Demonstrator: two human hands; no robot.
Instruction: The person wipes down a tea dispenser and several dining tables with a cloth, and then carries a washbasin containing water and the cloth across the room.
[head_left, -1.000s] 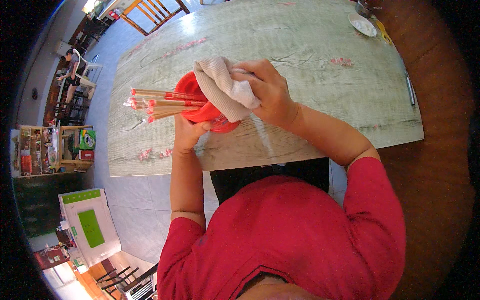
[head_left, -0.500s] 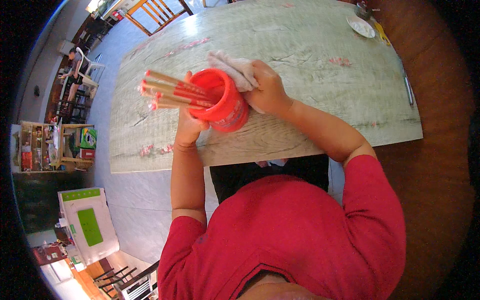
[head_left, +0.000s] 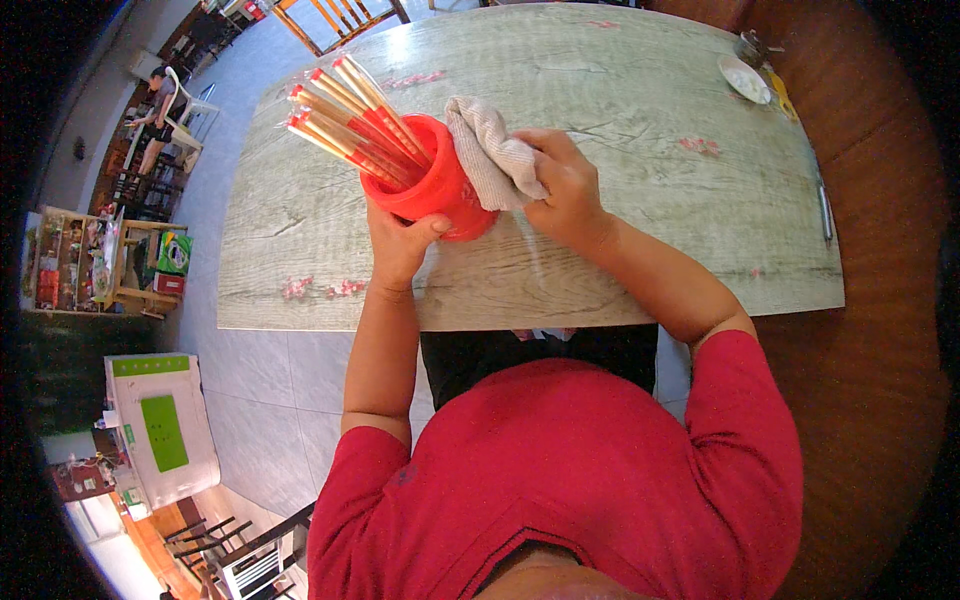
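A red plastic cup [head_left: 455,205], tilted to the left above the table, holds several chopsticks [head_left: 365,120] in clear wrappers with red bands. My left hand [head_left: 402,245] grips the cup from below and the near side, its thumb across the outer wall; the other fingers are hidden behind the cup. Bunched in my right hand [head_left: 565,190] is a pale grey cloth [head_left: 492,150], which lies against the cup's right side. The fingers of that hand are closed on the cloth's right end.
Under my hands spreads a wood-patterned table [head_left: 640,230]. At its far right stand a white dish [head_left: 745,80] and a yellow-handled tool [head_left: 780,95]; a pen-like object [head_left: 825,210] lies at the right edge. Past the table are a wooden chair [head_left: 340,20] and a seated person [head_left: 157,110].
The cup has turned more upright, so the chopsticks now point up and left rather than flatly left. The cloth has shifted down along the cup's right side with my right hand.
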